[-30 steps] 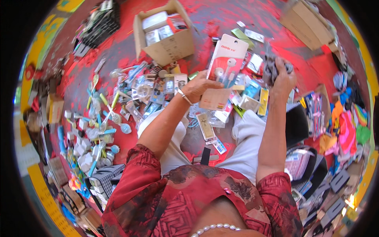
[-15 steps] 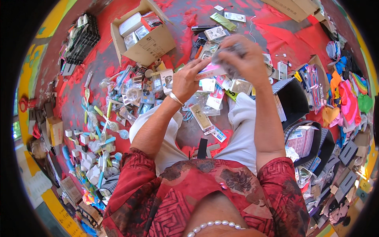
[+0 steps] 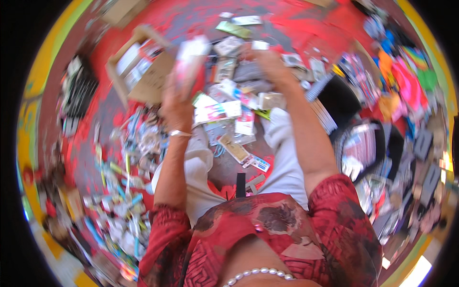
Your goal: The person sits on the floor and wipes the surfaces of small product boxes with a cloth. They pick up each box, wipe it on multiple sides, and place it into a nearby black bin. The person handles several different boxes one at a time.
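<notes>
In my left hand (image 3: 176, 105), closed around its lower end, a flat white-and-pink box (image 3: 192, 55) stands raised, smeared by motion, beside the open carton. A crumpled grey cloth (image 3: 251, 76) is over the far part of the pile of packages. My right hand (image 3: 268, 64) is right up against this cloth; its fingers are blurred, so whether they grip it is unclear. Between my arms lie a white card-like package with pink and blue print (image 3: 217, 112), a long beige package (image 3: 234, 148) and clear plastic wrapping.
An open cardboard carton (image 3: 152, 76) with packages stands at the far left, near a black crate (image 3: 81, 93). Brushes and small white boxes (image 3: 122, 234) are heaped on the left. Black bins (image 3: 337, 103) and colourful bags (image 3: 404, 81) line the right. Red torn sheeting covers the floor.
My hands have separated. The left has swung left with the white-and-pink box, away from the grey cloth, which was against it. The whole view has turned slightly.
</notes>
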Tool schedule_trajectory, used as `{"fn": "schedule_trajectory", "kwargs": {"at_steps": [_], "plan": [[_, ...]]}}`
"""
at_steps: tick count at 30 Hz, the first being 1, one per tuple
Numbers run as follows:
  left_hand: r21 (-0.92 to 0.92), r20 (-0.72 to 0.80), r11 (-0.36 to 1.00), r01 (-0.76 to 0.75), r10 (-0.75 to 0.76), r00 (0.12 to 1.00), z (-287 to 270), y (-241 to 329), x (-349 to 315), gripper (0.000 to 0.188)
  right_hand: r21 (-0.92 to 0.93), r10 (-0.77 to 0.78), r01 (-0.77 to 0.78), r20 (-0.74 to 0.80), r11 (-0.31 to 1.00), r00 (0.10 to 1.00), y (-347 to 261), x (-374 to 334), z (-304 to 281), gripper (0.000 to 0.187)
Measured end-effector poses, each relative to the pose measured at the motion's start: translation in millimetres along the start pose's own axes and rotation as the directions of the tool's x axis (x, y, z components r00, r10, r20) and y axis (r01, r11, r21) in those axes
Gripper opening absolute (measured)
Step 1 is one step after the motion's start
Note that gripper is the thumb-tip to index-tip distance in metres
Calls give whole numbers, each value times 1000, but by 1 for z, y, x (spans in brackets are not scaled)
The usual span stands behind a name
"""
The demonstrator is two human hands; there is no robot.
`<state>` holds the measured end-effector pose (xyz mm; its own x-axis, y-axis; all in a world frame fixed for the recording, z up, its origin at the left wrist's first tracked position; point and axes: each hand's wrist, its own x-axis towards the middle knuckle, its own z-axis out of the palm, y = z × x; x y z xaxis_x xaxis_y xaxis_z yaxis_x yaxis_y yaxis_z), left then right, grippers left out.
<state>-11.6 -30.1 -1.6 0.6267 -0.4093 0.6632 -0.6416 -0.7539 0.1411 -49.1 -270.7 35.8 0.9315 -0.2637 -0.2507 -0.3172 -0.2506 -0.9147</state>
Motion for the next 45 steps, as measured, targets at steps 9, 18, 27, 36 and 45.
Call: {"fn": "schedule_trajectory", "kwargs": {"at_steps": [9,18,27,36,45], "plan": [[-162,196,980,120,-87,977,1,27,-12,67,92,-203,228,-221,969,954,-5,-10,75,49],[-676,449,625,390,-70,891,3,24,-14,82,-123,-173,156,-143,980,974,-4,4,19,34],[-135,739,-709,692,394,547,-12,26,-15,68,457,-132,-16,291,889,948,-18,-12,-4,43],[-10,738,-769,639,425,524,-15,33,-6,83,424,-209,327,-302,845,930,-13,13,-16,29],[-109,862,-839,533,188,471,15,14,-14,74,-114,-625,640,142,760,767,-28,-21,98,22]]}}
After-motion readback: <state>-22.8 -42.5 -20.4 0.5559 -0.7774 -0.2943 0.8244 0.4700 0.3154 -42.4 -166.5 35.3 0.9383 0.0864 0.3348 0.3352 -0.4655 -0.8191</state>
